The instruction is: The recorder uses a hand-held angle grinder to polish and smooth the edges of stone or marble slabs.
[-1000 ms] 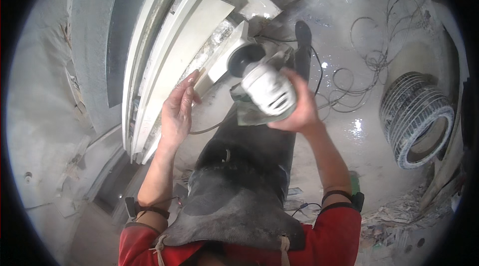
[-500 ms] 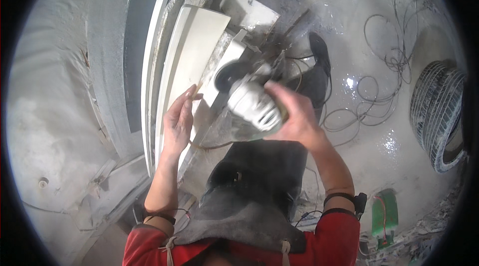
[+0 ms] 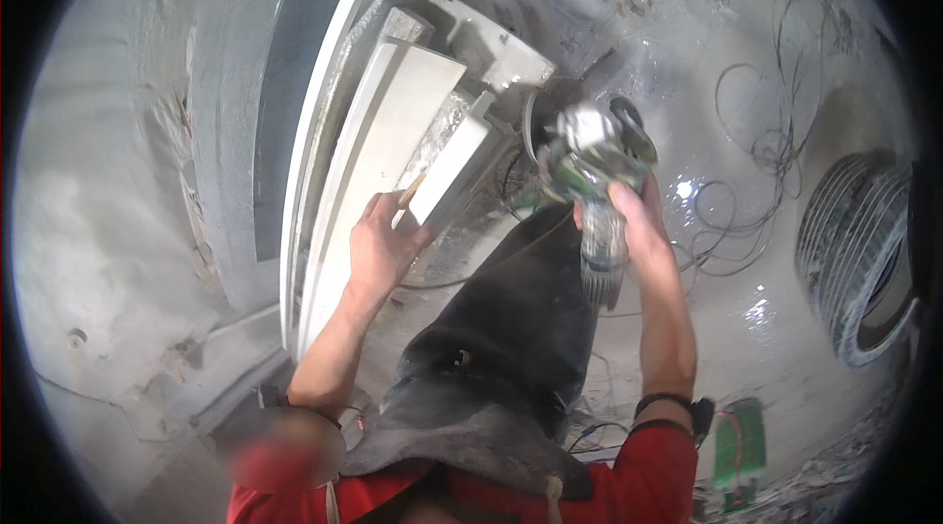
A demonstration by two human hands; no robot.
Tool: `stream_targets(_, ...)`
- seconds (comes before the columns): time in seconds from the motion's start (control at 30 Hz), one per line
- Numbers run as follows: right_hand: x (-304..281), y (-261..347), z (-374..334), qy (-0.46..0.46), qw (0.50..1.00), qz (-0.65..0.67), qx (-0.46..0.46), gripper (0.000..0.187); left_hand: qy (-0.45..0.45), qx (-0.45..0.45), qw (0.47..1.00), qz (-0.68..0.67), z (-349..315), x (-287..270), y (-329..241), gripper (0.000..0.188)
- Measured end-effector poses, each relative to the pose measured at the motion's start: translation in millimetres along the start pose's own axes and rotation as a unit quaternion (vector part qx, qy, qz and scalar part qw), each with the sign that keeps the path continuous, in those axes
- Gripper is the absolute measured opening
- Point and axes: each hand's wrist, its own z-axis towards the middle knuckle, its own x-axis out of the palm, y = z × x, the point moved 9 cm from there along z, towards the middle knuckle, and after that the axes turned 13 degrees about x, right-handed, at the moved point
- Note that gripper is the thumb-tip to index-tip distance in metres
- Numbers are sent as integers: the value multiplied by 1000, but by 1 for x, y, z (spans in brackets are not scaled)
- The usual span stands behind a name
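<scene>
In my right hand [image 3: 643, 220] is an angle grinder [image 3: 601, 239], wrapped by the fingers around its grey body. Its blurred head points away from me, above and right of my apron. My left hand [image 3: 381, 254] pinches a thin tan pencil-like stick [image 3: 413, 188]. That stick's tip meets or lies close to the narrow white slab [image 3: 454, 168] nearest my legs. Beside it stands a wider white slab [image 3: 398, 102] with a rough, wet-looking edge.
A long curved white slab [image 3: 329, 62] and a grey panel [image 3: 226, 82] lean at the left. Two stacked tires [image 3: 850, 239] stand at the right, near loops of cable [image 3: 732, 215] on the wet floor. A green object [image 3: 739, 441] lies lower right.
The grinder has swung to the right, away from the slabs, and turned so its head points forward. My left hand has shifted slightly right, toward the narrow slab.
</scene>
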Motion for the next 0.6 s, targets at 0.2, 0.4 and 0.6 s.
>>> stream_targets(0.2, -17, 36, -79, -136, 980, -125, -73, 75, -31, 79, 996, -33, 12, 0, -12, 34)
stream_targets(0.4, -2, 104, -121, -195, 917, -340, -71, 90, -52, 97, 990, -90, 21, -1, -20, 31)
stream_targets(0.6, 54, 137, -108, -212, 804, -536, -145, 89, 0, 8, 993, -115, 25, -5, -19, 33)
